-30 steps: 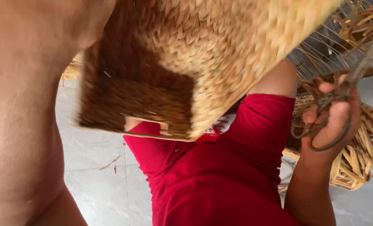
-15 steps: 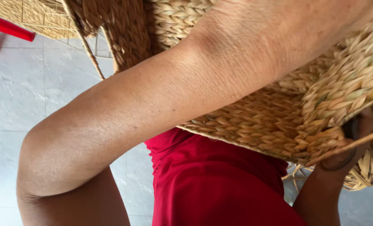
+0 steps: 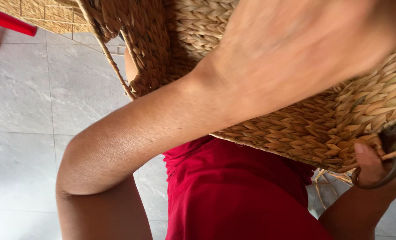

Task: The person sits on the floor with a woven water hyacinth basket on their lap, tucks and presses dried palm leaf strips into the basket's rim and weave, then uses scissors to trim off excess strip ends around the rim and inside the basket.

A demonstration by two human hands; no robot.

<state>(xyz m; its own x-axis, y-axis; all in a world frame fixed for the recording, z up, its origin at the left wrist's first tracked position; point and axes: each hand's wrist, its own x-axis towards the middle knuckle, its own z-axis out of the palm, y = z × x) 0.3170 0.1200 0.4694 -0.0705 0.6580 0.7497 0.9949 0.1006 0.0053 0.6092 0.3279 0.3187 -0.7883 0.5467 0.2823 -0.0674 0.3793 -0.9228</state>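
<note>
A large woven basket (image 3: 269, 120) of pale braided straw fills the upper right of the head view, held above my lap. My left arm crosses the frame from the lower left. My left hand (image 3: 313, 40), blurred, lies against the basket's side, its fingers running out of view. At the lower right, my right hand (image 3: 373, 166) sits just under the basket's bottom edge, with a thumb through the dark loop handle of a pair of scissors (image 3: 391, 171). The blades are hidden behind the basket.
Grey floor tiles (image 3: 33, 111) spread to the left. A red bar (image 3: 9, 21) and a flat woven panel (image 3: 42, 11) lie at the top left. My red garment (image 3: 233, 195) covers my lap. Loose straw strands (image 3: 326, 182) sit at the lower right.
The basket has swung across and closer, and my left arm now spans the frame. My right hand with the scissors has dropped from open view to under the basket's edge.
</note>
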